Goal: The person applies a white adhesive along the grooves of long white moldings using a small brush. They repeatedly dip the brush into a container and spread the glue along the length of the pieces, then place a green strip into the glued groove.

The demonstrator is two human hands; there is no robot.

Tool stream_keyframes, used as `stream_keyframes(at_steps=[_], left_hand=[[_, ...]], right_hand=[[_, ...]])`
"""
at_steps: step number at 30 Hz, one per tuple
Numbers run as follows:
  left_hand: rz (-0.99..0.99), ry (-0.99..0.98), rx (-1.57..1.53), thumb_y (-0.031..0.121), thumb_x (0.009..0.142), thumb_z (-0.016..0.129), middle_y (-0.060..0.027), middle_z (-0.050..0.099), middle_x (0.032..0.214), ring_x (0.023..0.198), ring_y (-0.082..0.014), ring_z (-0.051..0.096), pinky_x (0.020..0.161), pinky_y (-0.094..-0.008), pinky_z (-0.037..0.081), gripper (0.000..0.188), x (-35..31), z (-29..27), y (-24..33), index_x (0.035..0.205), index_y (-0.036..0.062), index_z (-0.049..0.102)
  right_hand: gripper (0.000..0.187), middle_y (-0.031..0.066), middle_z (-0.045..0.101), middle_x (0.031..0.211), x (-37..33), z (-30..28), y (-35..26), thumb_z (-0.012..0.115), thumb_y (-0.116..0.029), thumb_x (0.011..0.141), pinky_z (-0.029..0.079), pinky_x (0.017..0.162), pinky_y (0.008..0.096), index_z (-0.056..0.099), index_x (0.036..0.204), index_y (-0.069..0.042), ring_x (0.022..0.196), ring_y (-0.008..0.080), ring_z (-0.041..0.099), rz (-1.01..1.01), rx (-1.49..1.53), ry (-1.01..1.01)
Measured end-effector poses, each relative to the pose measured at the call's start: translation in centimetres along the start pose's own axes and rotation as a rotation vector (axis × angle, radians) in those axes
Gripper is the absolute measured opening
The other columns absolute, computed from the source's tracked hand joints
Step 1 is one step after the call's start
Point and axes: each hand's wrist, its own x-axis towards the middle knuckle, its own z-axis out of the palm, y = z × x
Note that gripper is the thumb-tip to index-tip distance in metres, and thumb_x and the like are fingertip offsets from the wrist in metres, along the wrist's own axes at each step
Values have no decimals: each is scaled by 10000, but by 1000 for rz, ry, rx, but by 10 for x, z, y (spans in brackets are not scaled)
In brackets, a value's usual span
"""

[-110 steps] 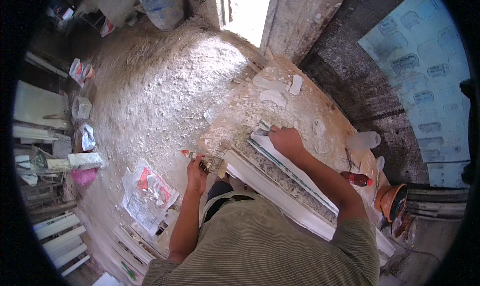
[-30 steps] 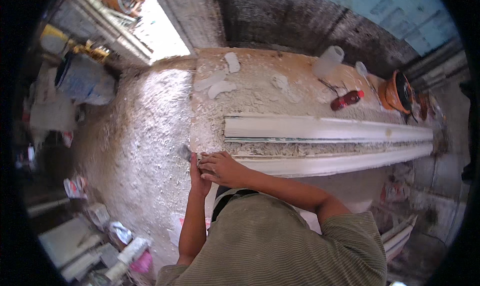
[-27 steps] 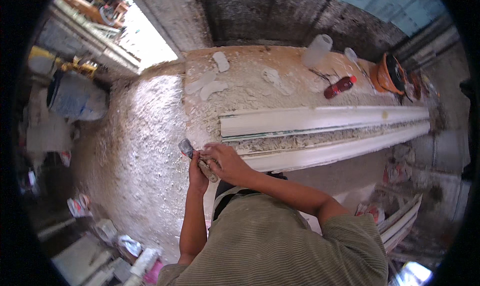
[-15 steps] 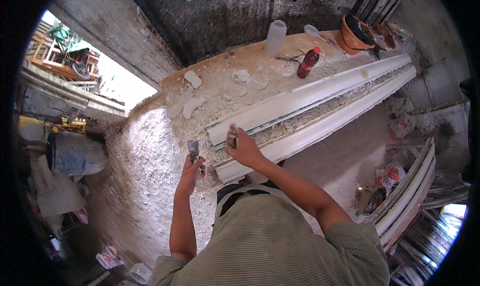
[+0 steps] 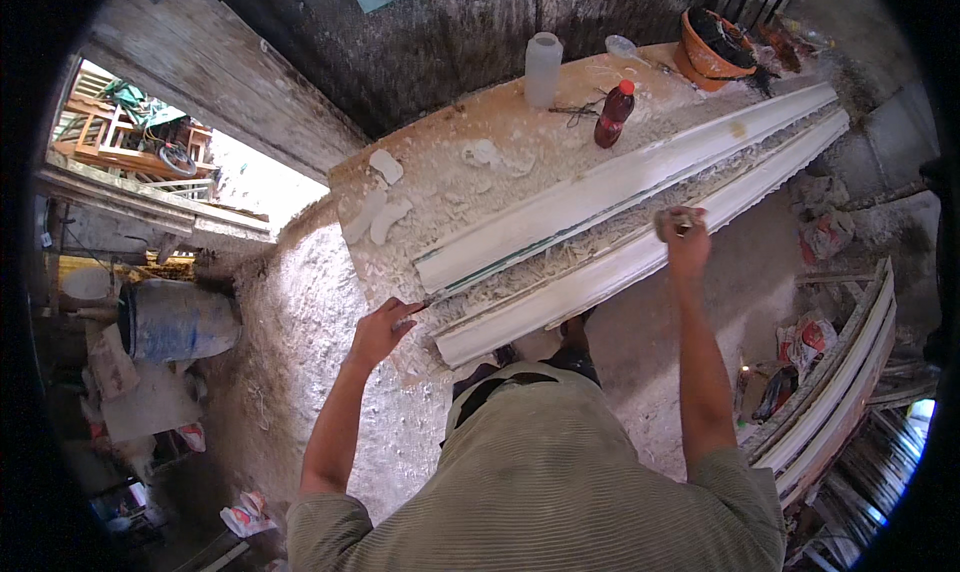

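Two long white plaster mouldings lie side by side on the worktable, the far moulding (image 5: pixel 600 200) and the near moulding (image 5: pixel 570 297), with plaster crumbs in the gap between them. My left hand (image 5: pixel 381 332) is closed around a putty knife (image 5: pixel 427 302), seen edge-on at the left end of the mouldings. My right hand (image 5: pixel 688 240) grips a small greyish-brown lump (image 5: pixel 664 224) over the near moulding. Its exact kind cannot be made out, and whether it touches the plaster is unclear.
Plaster pieces (image 5: pixel 388 220) and scraps litter the table's left part. Behind the mouldings stand a red-capped bottle (image 5: pixel 613 117), a translucent container (image 5: pixel 543 70) and an orange bucket (image 5: pixel 702 60). More mouldings (image 5: pixel 835 387) lean at the right; a blue-stained drum (image 5: pixel 185 319) is at left.
My right hand has swung right, from the far moulding's left end to over the near moulding. My left hand has turned the putty knife from blade-up to edge-on by the mouldings' left end.
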Motion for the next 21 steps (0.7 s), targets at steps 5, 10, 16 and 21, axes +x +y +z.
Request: stream_keyframes(at_steps=[5, 10, 16, 21], left_hand=[[99, -139, 62, 294, 919, 680, -47, 661, 1014, 853, -293, 678, 746, -396, 557, 290, 50, 4, 10, 1198, 220, 705], [253, -203, 40, 337, 925, 657, -68, 662, 1045, 951, -299, 672, 845, -399, 539, 310, 158, 50, 71, 1209, 226, 713], [278, -259, 34, 349, 944, 619, -109, 654, 1253, 1111, -317, 640, 927, -420, 521, 372, 256, 107, 160, 1288, 212, 657], [108, -211, -115, 344, 977, 591, -198, 686, 1153, 1094, -370, 639, 971, -421, 491, 404, 185, 91, 85, 1234, 38, 650]], right_hand=[[209, 72, 691, 902, -12, -60, 2, 757, -88, 856, 544, 689, 318, 682, 1040, -24, 792, 167, 657, 97, -190, 87], [215, 47, 693, 949, -44, -70, 14, 765, -122, 858, 493, 575, 268, 689, 1049, -57, 763, 118, 641, 296, -31, 26], [233, 44, 690, 978, -33, -75, 21, 752, -165, 885, 512, 573, 266, 685, 1091, -78, 819, 137, 654, 506, 36, 67], [254, 56, 680, 1017, -12, -115, 35, 750, -181, 893, 543, 608, 282, 674, 1110, -72, 867, 152, 657, 420, 106, 171]])
